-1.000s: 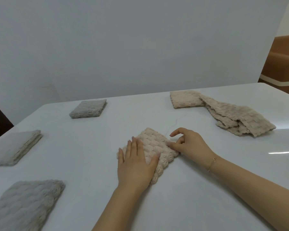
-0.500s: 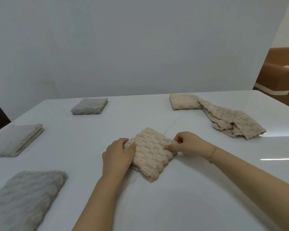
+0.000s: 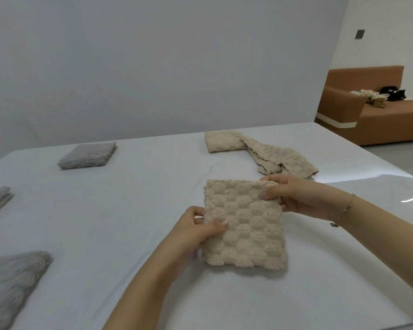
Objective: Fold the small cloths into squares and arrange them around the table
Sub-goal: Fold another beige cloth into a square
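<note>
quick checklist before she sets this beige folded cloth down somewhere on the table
1. Both hands hold it: ok. The left hand pinches the left edge and the right hand the top right corner of the beige folded cloth.
2. Shape square: ok, roughly, edges look even.
3. Layers aligned underneath: cannot tell, hidden.
4. Free spot on the table: ok, bare surface in front and to the right.
5. All cloths folded: not ok, the unfolded beige cloth lies loose, beside the far beige square.
6. Grey squares undisturbed: ok.
</note>
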The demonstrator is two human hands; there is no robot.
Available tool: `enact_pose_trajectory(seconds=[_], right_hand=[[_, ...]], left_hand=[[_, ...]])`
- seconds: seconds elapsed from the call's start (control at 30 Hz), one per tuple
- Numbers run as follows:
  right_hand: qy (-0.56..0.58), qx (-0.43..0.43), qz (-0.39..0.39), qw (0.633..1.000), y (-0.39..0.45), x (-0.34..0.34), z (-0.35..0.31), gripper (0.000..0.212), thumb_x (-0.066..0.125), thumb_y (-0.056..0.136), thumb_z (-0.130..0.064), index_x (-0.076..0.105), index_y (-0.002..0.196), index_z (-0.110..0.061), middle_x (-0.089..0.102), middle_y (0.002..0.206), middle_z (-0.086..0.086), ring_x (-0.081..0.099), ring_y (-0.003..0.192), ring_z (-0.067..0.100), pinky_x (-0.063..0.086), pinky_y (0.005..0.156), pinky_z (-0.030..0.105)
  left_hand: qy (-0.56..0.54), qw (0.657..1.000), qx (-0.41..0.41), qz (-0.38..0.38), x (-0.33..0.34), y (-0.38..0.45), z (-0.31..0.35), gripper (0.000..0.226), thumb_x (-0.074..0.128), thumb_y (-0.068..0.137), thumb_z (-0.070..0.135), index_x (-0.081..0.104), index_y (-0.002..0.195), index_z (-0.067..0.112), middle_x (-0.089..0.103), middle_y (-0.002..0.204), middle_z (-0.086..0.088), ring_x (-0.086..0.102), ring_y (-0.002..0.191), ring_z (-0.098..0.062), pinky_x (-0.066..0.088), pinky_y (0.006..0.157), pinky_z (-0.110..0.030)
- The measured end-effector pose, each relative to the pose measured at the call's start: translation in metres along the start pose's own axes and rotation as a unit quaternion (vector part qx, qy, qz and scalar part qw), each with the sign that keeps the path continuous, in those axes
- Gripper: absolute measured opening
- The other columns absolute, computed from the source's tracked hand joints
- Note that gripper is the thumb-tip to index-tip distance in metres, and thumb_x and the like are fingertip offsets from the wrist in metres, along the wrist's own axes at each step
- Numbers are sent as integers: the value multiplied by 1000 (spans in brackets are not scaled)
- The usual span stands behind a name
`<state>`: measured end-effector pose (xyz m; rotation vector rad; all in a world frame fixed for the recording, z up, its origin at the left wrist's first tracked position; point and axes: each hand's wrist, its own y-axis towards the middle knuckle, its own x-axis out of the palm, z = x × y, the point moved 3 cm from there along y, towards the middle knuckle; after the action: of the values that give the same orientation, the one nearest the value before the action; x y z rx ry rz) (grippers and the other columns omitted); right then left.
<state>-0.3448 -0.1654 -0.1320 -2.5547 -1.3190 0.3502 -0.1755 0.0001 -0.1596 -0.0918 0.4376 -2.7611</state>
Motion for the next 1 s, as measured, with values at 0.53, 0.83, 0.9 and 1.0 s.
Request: enact_pose_trajectory(seconds=[0.53,0.83,0.9,1.0], right_hand=[[-87,35,138,986,-74,-47,55,40,76,78,-18,59,114,-19,65,77,4,59,67,11,46,59,21],[-324,-91,280,899,-79,-39,59,33,67,85,-31,57,116,-24,59,109,-6,56,84,6,47,76,20],[-396,-155,288,858,-90,-27,55,35,52,94,-31,51,129,-26,48,130,-13,46,107,-2,36,91,12],[-489,-176,231,823,-99,-3,54,54,31,96,-48,34,145,-26,27,148,-19,18,130,-12,4,101,-3]], left_hand=[[168,982,86,1,103,-26,-39,85,73,80,30,15,142,40,62,101,12,63,79,-1,54,80,-25],[424,898,114,14,102,-42,-24,63,51,84,60,22,136,42,57,98,14,59,91,-8,46,73,-22],[541,822,165,61,98,-44,-14,55,39,88,62,26,135,38,48,112,9,51,104,-13,44,80,-28],[585,769,232,112,102,-42,-9,58,19,90,59,30,139,31,35,129,6,36,120,-14,36,93,-29]])
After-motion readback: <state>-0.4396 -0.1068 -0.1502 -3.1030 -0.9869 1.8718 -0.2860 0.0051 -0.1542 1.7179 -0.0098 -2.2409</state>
